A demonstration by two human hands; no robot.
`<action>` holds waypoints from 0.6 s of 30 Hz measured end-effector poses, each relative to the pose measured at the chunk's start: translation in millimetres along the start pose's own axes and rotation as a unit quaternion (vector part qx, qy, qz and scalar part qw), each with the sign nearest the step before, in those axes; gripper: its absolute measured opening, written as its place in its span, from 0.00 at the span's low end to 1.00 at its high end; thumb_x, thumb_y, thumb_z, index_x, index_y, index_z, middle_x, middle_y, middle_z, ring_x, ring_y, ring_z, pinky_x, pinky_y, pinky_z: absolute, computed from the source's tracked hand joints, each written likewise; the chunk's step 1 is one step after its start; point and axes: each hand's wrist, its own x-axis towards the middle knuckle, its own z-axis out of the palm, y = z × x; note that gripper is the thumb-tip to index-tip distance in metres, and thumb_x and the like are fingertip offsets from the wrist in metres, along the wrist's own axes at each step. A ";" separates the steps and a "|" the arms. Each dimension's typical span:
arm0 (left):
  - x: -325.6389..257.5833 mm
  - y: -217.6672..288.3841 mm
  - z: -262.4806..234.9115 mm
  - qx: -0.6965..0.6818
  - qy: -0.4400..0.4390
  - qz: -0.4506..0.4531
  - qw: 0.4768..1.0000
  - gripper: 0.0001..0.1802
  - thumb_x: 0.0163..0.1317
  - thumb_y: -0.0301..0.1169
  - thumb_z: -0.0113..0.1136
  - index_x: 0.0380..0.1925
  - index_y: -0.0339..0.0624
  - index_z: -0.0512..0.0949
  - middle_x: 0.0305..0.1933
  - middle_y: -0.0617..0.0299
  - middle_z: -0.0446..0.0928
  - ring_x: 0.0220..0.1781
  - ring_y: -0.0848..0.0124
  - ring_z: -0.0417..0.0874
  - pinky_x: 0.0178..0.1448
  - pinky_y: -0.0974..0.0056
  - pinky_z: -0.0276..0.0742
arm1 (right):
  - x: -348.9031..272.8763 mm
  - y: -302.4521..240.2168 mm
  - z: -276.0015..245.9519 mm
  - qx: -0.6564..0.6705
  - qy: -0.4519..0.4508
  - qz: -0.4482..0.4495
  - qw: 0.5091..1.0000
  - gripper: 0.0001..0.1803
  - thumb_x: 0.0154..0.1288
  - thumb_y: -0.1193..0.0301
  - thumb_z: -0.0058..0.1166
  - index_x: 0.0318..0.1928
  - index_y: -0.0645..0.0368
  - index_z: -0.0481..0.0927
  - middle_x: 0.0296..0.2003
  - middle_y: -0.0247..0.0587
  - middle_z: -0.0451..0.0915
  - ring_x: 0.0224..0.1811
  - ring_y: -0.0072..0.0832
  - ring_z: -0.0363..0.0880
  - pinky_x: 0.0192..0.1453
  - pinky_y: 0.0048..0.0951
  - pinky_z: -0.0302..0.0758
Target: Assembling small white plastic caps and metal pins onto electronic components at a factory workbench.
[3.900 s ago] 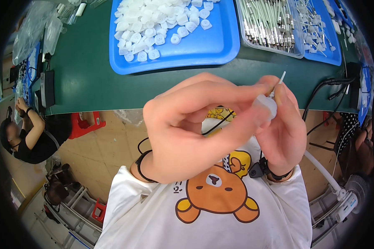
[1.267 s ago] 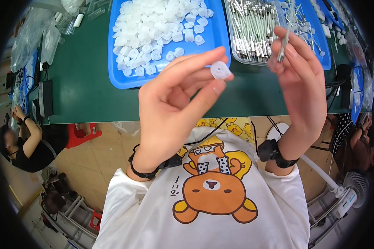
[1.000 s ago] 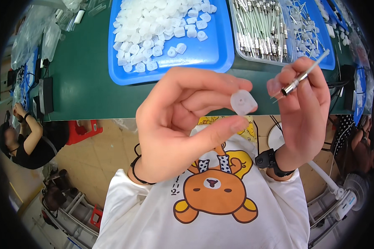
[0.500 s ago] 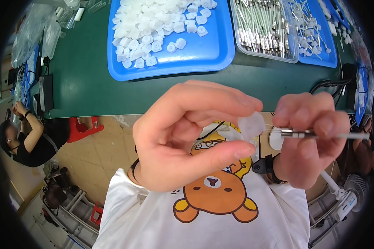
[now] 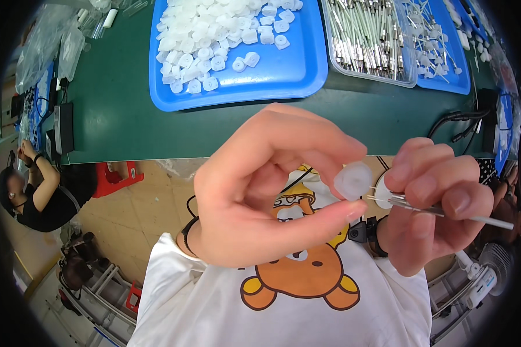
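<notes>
Left hand (image 5: 272, 191) pinching white cap (image 5: 353, 180) at fingertips, opening turned toward right. Right hand (image 5: 431, 208) gripping thin probe (image 5: 446, 211), wire tips lined up with cap, raised close for sighting. Spare caps in blue tray (image 5: 283, 87) on desk (image 5: 127, 115).

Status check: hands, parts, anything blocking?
Left hand pinches white cap. Right hand holds metal pin, wire tips at cap. Nothing between them.
</notes>
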 end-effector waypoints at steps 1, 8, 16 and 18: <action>-1.4 0.3 0.4 -0.004 0.008 -0.003 1.000 0.20 0.31 0.18 0.63 0.29 0.35 0.67 0.31 0.54 0.66 0.29 0.75 0.67 0.33 0.76 0.63 | 0.3 0.1 2.1 -0.005 -0.002 -0.004 1.000 0.16 0.49 0.74 0.45 0.40 0.58 0.60 0.27 0.39 0.64 0.25 0.28 0.66 0.27 0.28 0.60; 1.5 -4.5 -3.3 -0.016 -0.037 0.027 0.999 0.18 0.33 0.20 0.64 0.27 0.36 0.68 0.32 0.52 0.67 0.31 0.73 0.68 0.33 0.74 0.64 | 4.4 -5.2 -7.8 -0.063 -0.085 -0.024 0.994 0.18 0.49 0.77 0.46 0.42 0.55 0.60 0.29 0.39 0.65 0.26 0.30 0.67 0.26 0.28 0.61; 4.1 -10.3 -9.5 -0.030 -0.105 0.046 0.993 0.14 0.43 0.25 0.59 0.30 0.33 0.68 0.34 0.45 0.69 0.34 0.63 0.75 0.38 0.66 0.72 | -2.7 -0.6 -6.1 -0.064 -0.057 -0.060 0.995 0.19 0.48 0.78 0.47 0.42 0.55 0.59 0.31 0.39 0.65 0.27 0.32 0.68 0.28 0.30 0.62; 3.3 -8.8 -10.1 -0.033 -0.112 0.038 0.992 0.14 0.45 0.27 0.58 0.31 0.31 0.68 0.34 0.44 0.69 0.35 0.63 0.75 0.38 0.67 0.73 | -2.0 -1.0 -6.6 -0.063 -0.060 -0.065 0.994 0.18 0.48 0.79 0.47 0.41 0.55 0.59 0.31 0.39 0.65 0.27 0.32 0.68 0.29 0.31 0.63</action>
